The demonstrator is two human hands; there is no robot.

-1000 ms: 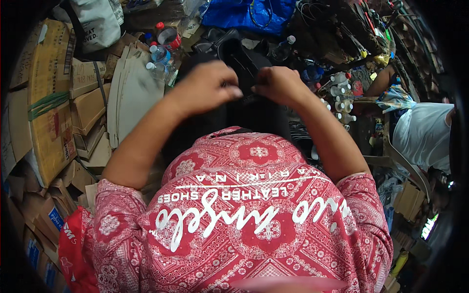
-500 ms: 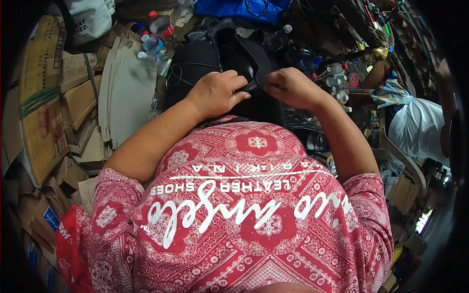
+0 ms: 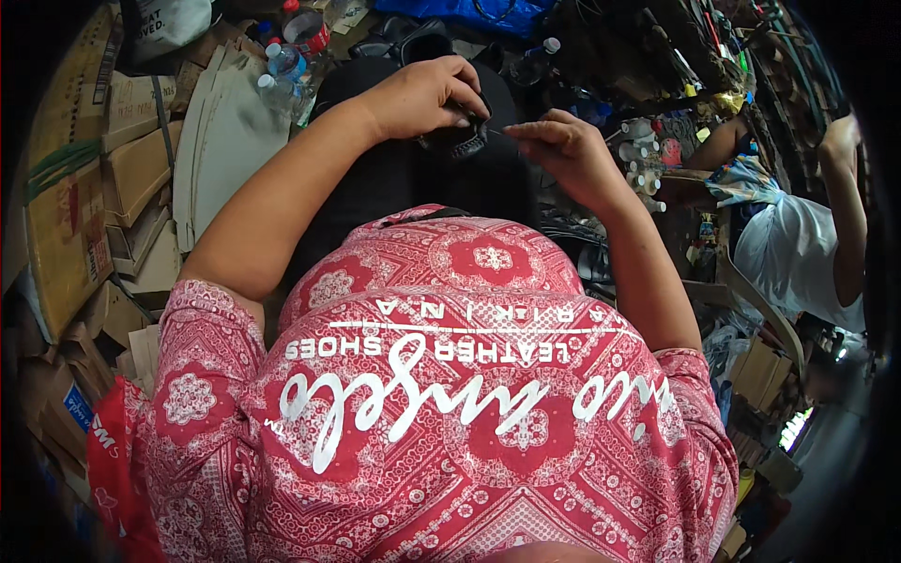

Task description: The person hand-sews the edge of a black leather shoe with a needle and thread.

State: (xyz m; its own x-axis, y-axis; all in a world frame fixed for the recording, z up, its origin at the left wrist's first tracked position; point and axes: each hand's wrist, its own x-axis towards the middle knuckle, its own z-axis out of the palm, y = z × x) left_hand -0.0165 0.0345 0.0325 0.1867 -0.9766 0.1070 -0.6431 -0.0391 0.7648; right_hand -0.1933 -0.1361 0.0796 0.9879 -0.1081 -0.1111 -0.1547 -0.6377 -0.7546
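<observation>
My left hand (image 3: 427, 97) is closed on a black shoe (image 3: 462, 147) above my dark-clothed lap, fingers curled over its upper edge. A ridged, stitched-looking rim shows on the shoe just below those fingers; the rest of it is dark and partly hidden by the hand. Just to the right, my right hand (image 3: 568, 155) pinches a thin, needle-like piece (image 3: 500, 129) between thumb and fingers, its tip pointing toward the shoe. Whether that tip touches the shoe, I cannot tell.
Flattened cardboard boxes (image 3: 141, 169) and pale curved sheets (image 3: 221, 131) stack on the left. Plastic bottles (image 3: 284, 64) lie beyond them, and more bottles (image 3: 643, 159) stand on the right. Another person in a white garment (image 3: 798, 249) is at the far right. A blue bag (image 3: 469, 11) lies ahead.
My left hand has moved up and away from me, and the shoe has turned in its grip. My right hand has opened out slightly, and the thin piece now shows between its fingers.
</observation>
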